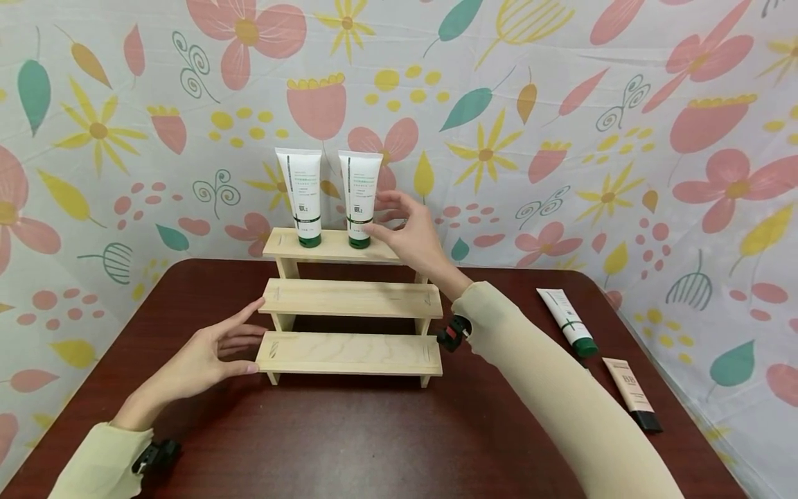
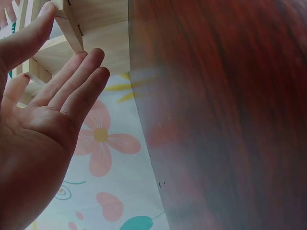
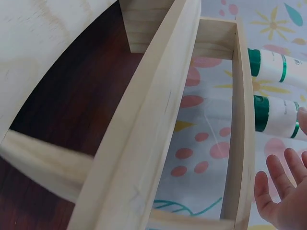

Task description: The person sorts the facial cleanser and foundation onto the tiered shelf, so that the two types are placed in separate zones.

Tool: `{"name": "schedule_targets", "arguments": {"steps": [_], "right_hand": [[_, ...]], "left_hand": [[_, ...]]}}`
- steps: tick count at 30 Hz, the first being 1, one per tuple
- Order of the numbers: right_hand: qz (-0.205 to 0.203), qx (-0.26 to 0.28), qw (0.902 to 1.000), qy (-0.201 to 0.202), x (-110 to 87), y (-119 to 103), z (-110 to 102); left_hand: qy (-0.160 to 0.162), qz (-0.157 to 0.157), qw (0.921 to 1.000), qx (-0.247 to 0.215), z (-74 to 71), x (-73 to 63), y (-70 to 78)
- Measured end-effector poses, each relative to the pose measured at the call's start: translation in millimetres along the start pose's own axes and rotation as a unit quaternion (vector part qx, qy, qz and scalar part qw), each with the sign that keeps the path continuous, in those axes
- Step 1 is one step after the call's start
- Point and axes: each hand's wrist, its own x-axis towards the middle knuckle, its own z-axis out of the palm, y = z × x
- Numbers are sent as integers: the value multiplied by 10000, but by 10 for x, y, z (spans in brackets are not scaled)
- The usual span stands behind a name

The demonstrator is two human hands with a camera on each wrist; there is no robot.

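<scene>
Two white squeeze tubes with green caps stand cap-down on the top step of a three-tier wooden stand point(image 1: 352, 353). My right hand point(image 1: 414, 232) holds the right-hand tube point(image 1: 360, 187) low down, thumb across its front and fingertips at its right edge, partly behind it. In the right wrist view the thumb overlaps this tube point(image 3: 278, 115), while the other fingers spread below it. Beside it is the left-hand tube point(image 1: 305, 190), untouched. My left hand point(image 1: 206, 357) rests straight fingers and thumb against the left ends of the lower two steps; in the left wrist view its fingertips point(image 2: 98, 52) meet the wood.
At the right of the dark wooden table point(image 1: 312, 436) lie another green-capped white tube point(image 1: 567, 322) and a beige tube with a black cap point(image 1: 631, 395). Close behind the stand hangs a flower-patterned cloth point(image 1: 486, 90). My right forearm crosses the table's right side.
</scene>
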Motion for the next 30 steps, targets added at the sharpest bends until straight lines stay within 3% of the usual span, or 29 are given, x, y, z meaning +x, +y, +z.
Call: {"name": "schedule_targets", "arguments": {"steps": [13, 24, 30], "right_hand": [[-343, -138, 9993, -18, -130, -5, -354], [-269, -615, 9975, 217, -484, 117, -935], [-282, -1190, 9907, 594, -730, 296, -1286]], "left_hand": [[-16, -32, 10000, -28, 21, -3, -9], [-16, 73, 10000, 38, -3, 6, 33], [11, 114, 9999, 92, -4, -4, 39]]}}
